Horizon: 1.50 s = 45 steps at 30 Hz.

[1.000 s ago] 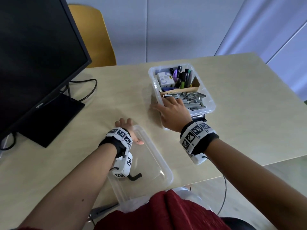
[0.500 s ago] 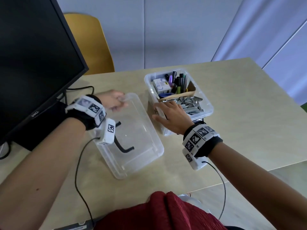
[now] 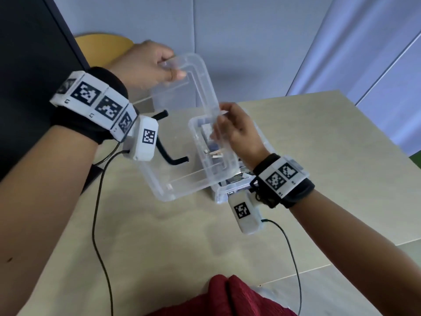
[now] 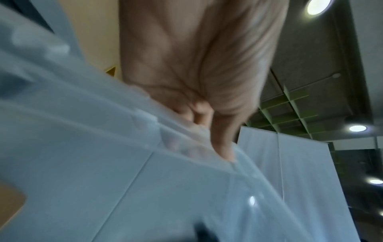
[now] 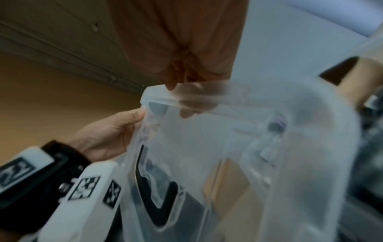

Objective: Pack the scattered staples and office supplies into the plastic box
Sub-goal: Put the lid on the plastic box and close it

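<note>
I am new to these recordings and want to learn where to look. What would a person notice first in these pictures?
First, the clear plastic lid held up in the air, tilted, above the table. The left hand grips its far edge and the right hand pinches its right edge. Below it, the plastic box stands on the table with supplies inside, partly hidden by the lid.

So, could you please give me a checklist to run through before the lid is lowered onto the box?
1. Left hand grips the lid at its far edge: ok.
2. Right hand pinches the lid's opposite long edge: ok.
3. Lid level and squared over the plastic box: not ok; it is tilted and sits mostly to the box's left.
4. Contents below the box rim: cannot tell; the lid and the right hand hide most of them.
5. Right wrist cable away from the box rim: ok; it trails off toward the person.
</note>
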Available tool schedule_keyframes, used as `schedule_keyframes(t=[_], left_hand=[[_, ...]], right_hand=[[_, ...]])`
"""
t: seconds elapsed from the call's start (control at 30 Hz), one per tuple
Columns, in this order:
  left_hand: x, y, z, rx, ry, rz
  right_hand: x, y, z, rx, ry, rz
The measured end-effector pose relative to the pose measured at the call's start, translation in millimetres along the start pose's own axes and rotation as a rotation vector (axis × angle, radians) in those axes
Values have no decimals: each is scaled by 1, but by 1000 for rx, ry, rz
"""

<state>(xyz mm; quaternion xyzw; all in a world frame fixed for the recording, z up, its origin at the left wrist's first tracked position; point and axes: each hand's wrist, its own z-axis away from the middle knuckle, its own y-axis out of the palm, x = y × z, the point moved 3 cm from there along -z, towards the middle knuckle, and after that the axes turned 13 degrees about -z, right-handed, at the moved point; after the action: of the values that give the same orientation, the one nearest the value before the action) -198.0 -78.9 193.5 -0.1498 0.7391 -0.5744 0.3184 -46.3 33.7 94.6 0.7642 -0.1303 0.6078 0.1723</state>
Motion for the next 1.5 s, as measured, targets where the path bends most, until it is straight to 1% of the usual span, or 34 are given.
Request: schedule_keyframes(t=[0.07, 0.1, 0.13, 0.17, 0.2, 0.27, 0.33, 0.4, 0.43, 0.5, 0.57, 0.67, 0.73, 0.83, 0.9, 1.0, 1.1, 1.27, 1.33, 1.4, 1.43, 1.47, 1.5], left_hand=[[-3, 1, -6, -211, -114, 71], [-2, 5, -9, -280, -187, 101], [-2, 12, -12, -304, -261, 124], [-1, 22, -14, -281, -342, 159], [0, 35, -15, -217, -415, 197], [0, 68, -14, -15, -518, 241], [-6, 102, -7, 144, -583, 356], [-14, 128, 2, 217, -625, 522], [-16, 137, 6, 242, -640, 559], [-20, 146, 11, 265, -664, 540], [-21, 149, 12, 253, -676, 439], [-22, 151, 13, 256, -686, 235], [-24, 152, 13, 268, -683, 128], [-26, 156, 17, 294, -701, 18], [-24, 161, 19, 294, -728, 18], [-18, 166, 16, 263, -778, 185], [-13, 162, 14, 273, -811, 370], [-10, 164, 13, 381, -818, 533], [-9, 162, 16, 491, -823, 566], [-2, 158, 19, 650, -793, 491], [1, 154, 18, 712, -766, 375], [6, 149, 14, 703, -736, 218], [10, 144, 7, 624, -710, 63]], right_hand=[[11, -16, -12, -93, -18, 24], [14, -26, -18, -141, -13, 28], [17, -37, -24, -190, 2, 34], [16, -49, -30, -237, 28, 46], [14, -61, -35, -278, 63, 54], [4, -83, -41, -336, 145, 53], [-9, -101, -44, -352, 233, 44], [-20, -113, -45, -320, 333, 111], [-27, -119, -46, -288, 380, 179], [-41, -127, -48, -201, 439, 375], [-50, -131, -47, -108, 459, 587], [-53, -127, -45, 2, 491, 842], [-51, -124, -45, 36, 474, 931], [-52, -121, -45, 97, 446, 985], [-55, -119, -45, 124, 429, 1019], [-57, -116, -42, 97, 411, 976], [-59, -111, -40, 118, 369, 950], [-66, -111, -41, 93, 315, 873], [-70, -113, -46, 103, 282, 852], [-74, -115, -53, 159, 243, 866], [-75, -115, -56, 197, 227, 879], [-75, -115, -58, 232, 219, 885], [-75, -114, -60, 264, 211, 882]])
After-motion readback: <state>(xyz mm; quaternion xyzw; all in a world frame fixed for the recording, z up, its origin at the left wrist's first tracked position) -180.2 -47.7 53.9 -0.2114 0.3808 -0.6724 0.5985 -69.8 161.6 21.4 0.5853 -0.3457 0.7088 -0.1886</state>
